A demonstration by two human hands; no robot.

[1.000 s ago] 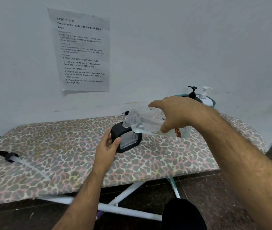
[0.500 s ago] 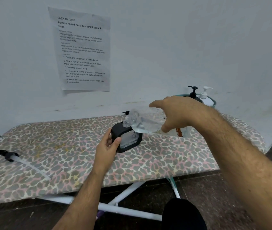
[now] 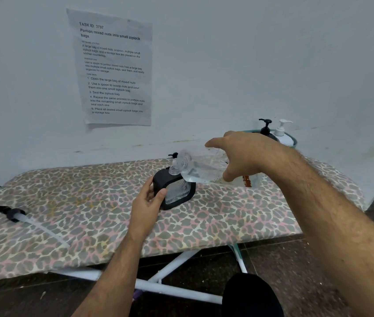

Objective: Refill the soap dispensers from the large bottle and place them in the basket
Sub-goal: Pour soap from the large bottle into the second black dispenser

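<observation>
Where wall (image 3: 227, 53) (white) meets leopard-print board (image 3: 90, 225): taped sheet (image 3: 115, 69).

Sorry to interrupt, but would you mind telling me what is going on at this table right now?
A person is refilling a soap dispenser. The right hand tips the large clear bottle so its mouth meets the open neck of the black dispenser, which the left hand holds on the leopard-print board. The dispenser's pump lies off to the left. Two other dispensers already stand in the basket by the wall.
</observation>
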